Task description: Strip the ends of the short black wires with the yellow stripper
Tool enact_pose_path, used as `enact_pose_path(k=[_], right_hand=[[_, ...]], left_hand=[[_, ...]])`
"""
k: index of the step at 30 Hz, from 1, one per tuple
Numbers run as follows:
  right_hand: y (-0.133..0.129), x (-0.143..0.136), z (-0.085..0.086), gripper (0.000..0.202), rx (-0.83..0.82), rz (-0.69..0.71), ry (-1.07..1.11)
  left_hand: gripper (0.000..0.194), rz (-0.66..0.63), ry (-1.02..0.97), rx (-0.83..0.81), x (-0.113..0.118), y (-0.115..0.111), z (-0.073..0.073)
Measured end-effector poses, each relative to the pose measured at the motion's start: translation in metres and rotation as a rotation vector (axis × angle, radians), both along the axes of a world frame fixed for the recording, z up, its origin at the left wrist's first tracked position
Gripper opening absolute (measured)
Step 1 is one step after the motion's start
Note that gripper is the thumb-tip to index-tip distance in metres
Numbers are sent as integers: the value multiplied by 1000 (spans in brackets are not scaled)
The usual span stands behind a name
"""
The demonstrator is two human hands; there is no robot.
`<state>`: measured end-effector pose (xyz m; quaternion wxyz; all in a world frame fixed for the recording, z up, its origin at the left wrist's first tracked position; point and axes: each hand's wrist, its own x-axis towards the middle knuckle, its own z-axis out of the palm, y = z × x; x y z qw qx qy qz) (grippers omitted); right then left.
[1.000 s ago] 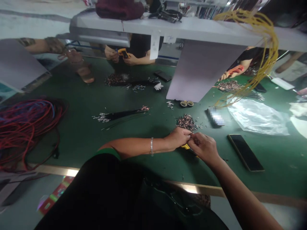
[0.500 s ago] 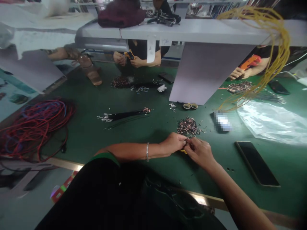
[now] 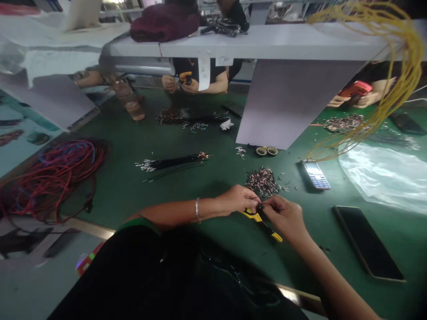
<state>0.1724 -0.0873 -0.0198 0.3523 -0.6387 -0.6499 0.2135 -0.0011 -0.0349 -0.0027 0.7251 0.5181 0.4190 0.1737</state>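
Close together over the green table (image 3: 213, 240), both my hands are closed in a pinch. Between the fingertips of my left hand (image 3: 237, 198) is a short, thin black wire (image 3: 255, 198). My right hand (image 3: 284, 216) pinches near the end of that wire; its fingertips partly hide what they grip. Below them lies a yellow and black hand tool (image 3: 255, 217), its head partly covered by my left hand. Just beyond my fingers is a pile of short wire pieces (image 3: 262, 181) with coppery ends. A bundle of black wires (image 3: 173, 162) rests to the left.
Red and blue cables (image 3: 56, 178) lie coiled on the left. A large phone (image 3: 368, 242), a small keypad phone (image 3: 316, 174) and a plastic bag (image 3: 387, 173) are on the right. Two tape rolls (image 3: 267, 151) sit by the upright panel (image 3: 283, 98). Other people's hands work across the table.
My right hand has shifted slightly right and down, uncovering more of the yellow and black tool. The camera view has moved a little. Across the table, co-workers' hands have moved their tools.
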Motion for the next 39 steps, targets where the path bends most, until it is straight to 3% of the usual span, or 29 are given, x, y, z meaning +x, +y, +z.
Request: enact_pose_path(k=[8,20,30,39], right_hand=[[-1,2,11,25,-84,-45,87],[3,11,6,23,-131,-64,200],[0,18,2,24,-265,56,301],[-4,22,2,29,-453,127,814]], left_hand=[[10,-43,48,33,0,11,-1],[3,-33,44,141,-4,22,-10],[7,-198,217,475,-12,30,-1],[11,-314,220,577,-10,29,5]])
